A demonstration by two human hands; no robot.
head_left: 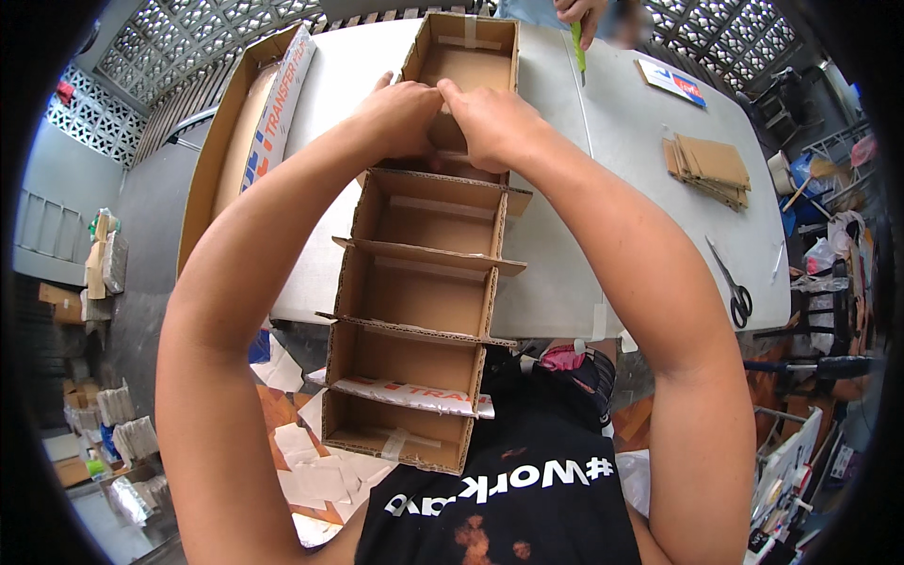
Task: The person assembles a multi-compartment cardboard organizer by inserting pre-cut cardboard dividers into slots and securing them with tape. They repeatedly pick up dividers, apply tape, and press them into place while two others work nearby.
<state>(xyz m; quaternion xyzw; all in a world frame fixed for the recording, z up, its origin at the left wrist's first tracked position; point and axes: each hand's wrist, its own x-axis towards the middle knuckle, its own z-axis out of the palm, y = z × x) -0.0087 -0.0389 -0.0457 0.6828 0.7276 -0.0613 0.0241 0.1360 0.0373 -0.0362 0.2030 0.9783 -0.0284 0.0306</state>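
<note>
A long, narrow cardboard box [488, 311] stretches away from my body, its near end jutting past the table edge. Several cardboard dividers [424, 250] cross it, their ends poking out over the side walls; one near divider [405, 395] has a white printed face. At the far part of the box, my left hand [407, 118] and my right hand [490, 127] meet with thumbs almost touching. Both hands are closed around what looks like another divider, mostly covered by them. Their lower fingers are hidden inside the box.
A second long cardboard box [212, 179] lies at the left of the white table [565, 235]. To the right are stacked cardboard pieces [708, 168], black scissors [736, 287] and a printed flat piece [670, 83]. Across the table, another person's hand [582, 17] holds a green cutter [578, 49].
</note>
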